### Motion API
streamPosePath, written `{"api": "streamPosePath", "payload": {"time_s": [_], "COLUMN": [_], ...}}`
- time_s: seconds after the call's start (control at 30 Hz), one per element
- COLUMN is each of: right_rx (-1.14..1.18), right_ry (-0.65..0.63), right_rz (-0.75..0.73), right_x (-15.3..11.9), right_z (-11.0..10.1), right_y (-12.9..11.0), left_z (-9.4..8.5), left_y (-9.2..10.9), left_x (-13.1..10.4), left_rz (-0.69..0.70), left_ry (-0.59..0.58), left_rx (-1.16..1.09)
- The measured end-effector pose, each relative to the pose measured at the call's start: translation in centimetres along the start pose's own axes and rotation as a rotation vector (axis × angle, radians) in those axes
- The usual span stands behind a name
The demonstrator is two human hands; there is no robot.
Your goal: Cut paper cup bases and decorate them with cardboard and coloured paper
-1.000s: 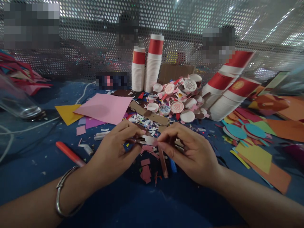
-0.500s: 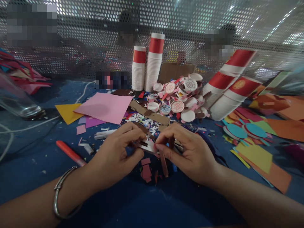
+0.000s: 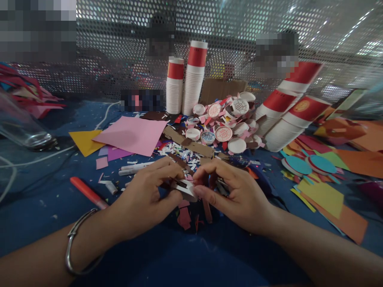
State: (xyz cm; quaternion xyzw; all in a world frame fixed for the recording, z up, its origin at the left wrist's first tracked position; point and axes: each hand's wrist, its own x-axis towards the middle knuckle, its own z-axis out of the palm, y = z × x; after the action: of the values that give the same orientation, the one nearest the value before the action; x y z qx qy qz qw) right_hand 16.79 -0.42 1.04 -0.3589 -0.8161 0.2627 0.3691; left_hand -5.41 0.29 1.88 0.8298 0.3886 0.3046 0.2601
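Observation:
Between my hands is a small white paper cup bottom [image 3: 188, 192] with a dark strip on it. My left hand [image 3: 149, 191] pinches its left side between thumb and fingers. The thumb and bent fingers of my right hand [image 3: 236, 191] close on its right edge; the exact contact there is partly hidden. Pink paper scraps [image 3: 183, 218] and a brown paper strip [image 3: 207, 211] lie on the blue table just below. Behind my hands is a pile of similar cup bottoms [image 3: 223, 134] with pink and brown paper bits, some bearing drawn patterns.
Stacks of red-and-white paper cups [image 3: 194, 75] stand at the back; more cup stacks [image 3: 278, 107] lean at right. Pink paper [image 3: 134, 133] lies left, near a red marker [image 3: 88, 192]. Coloured sheets [image 3: 321, 195] and blue-topped discs [image 3: 296, 165] lie right. A dark blue tool [image 3: 266, 179] sits behind my right hand.
The cup bottom has tilted and shows more of its white side. My right fingers have shifted slightly down and left along its edge. My left hand has barely moved.

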Motion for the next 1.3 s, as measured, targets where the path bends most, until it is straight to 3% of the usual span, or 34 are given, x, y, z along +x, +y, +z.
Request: {"api": "streamPosePath", "payload": {"time_s": [0.67, 0.9, 1.17, 1.3], "right_rx": [0.261, 0.320, 0.407, 0.400], "right_ry": [-0.080, -0.076, -0.102, -0.065], "right_rz": [0.052, 0.074, 0.095, 0.068], "right_x": [0.0, 0.3, 0.4, 0.3], "right_z": [-0.1, -0.3, -0.4, -0.6], "right_y": [0.1, 0.2, 0.7, 1.1], "left_z": [-0.2, -0.1, -0.1, 0.0], "left_y": [0.1, -0.1, -0.4, -0.8], "left_x": [0.0, -0.2, -0.3, -0.3], "left_rz": [0.090, 0.039, 0.077, 0.016], "left_ry": [-0.016, -0.030, -0.037, -0.074], "left_rx": [-0.034, -0.074, -0.106, -0.209]}}
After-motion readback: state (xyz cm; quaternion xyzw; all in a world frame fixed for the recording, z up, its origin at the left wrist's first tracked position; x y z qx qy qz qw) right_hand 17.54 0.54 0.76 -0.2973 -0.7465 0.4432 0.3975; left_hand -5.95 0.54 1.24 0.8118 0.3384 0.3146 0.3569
